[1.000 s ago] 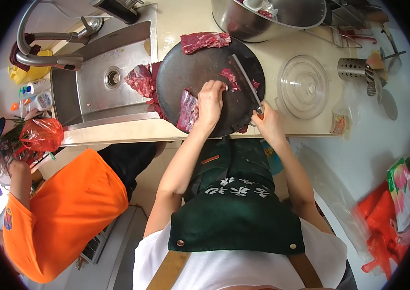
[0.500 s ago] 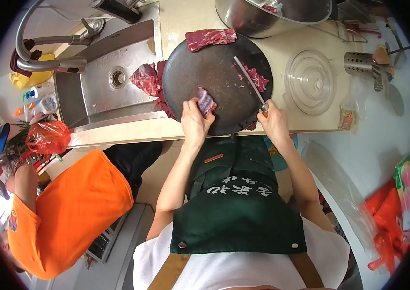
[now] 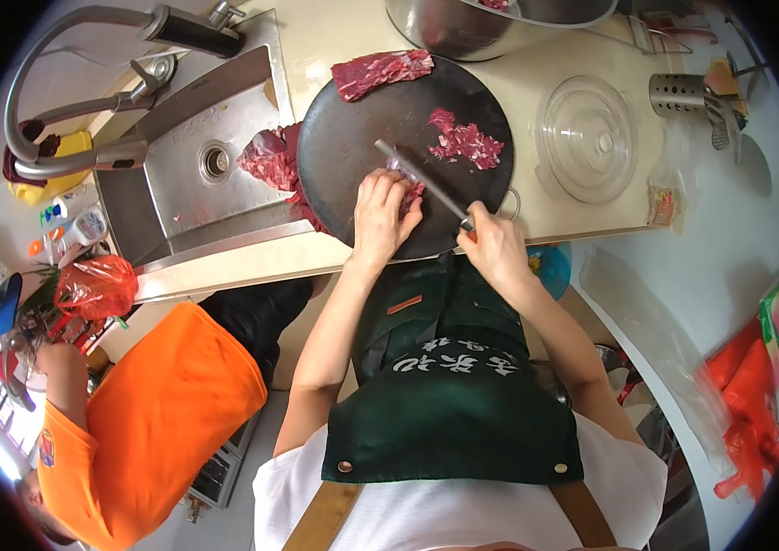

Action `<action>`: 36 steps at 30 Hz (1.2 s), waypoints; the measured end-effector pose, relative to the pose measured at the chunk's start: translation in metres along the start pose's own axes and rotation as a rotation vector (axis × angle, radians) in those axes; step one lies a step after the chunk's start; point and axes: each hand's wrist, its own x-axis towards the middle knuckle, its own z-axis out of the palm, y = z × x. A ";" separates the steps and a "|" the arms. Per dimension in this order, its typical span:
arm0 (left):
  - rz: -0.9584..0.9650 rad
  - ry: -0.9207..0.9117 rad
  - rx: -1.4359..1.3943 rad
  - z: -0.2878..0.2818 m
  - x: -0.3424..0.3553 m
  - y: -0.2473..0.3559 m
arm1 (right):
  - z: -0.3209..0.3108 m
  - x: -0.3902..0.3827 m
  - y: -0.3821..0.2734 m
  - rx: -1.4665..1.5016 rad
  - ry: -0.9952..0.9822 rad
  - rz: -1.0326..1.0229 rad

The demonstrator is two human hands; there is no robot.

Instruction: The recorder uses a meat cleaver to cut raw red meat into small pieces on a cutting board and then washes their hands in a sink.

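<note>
On the round dark cutting board [image 3: 362,119], my left hand [image 3: 382,216] presses a small piece of raw meat [image 3: 414,195] with curled fingers, hiding part of it. My right hand [image 3: 494,241] is wrapped round the handle of a knife [image 3: 426,182], whose blade slants up and left across the board and lies at that piece. Chopped meat [image 3: 468,142] is spread on the board's right side. A larger slab of raw meat [image 3: 380,73] rests at the far edge of the board. More raw meat [image 3: 270,158] lies at the board's left, beside the sink.
A steel sink [image 3: 169,211] with a faucet [image 3: 77,165] is at the left. Behind the board stands a large metal pot [image 3: 463,28]; a clear lid [image 3: 582,138] lies at the right. A person in an orange shirt [image 3: 160,413] is at the lower left.
My right hand has brought the knife left, from over the chopped meat to the piece under my left hand. My left fingers have moved onto that piece. The view has shifted slightly.
</note>
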 end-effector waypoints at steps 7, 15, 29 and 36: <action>-0.076 -0.016 -0.050 0.008 0.004 -0.002 | 0.007 -0.005 -0.012 -0.108 -0.066 -0.039; -0.092 0.033 -0.025 0.010 0.005 -0.004 | -0.003 -0.015 -0.015 -0.164 -0.100 -0.004; -0.162 0.071 -0.044 0.015 0.004 -0.002 | 0.009 0.008 -0.023 -0.169 -0.091 -0.036; -0.156 0.057 -0.062 0.013 0.009 -0.004 | 0.013 0.022 -0.023 -0.198 -0.151 0.001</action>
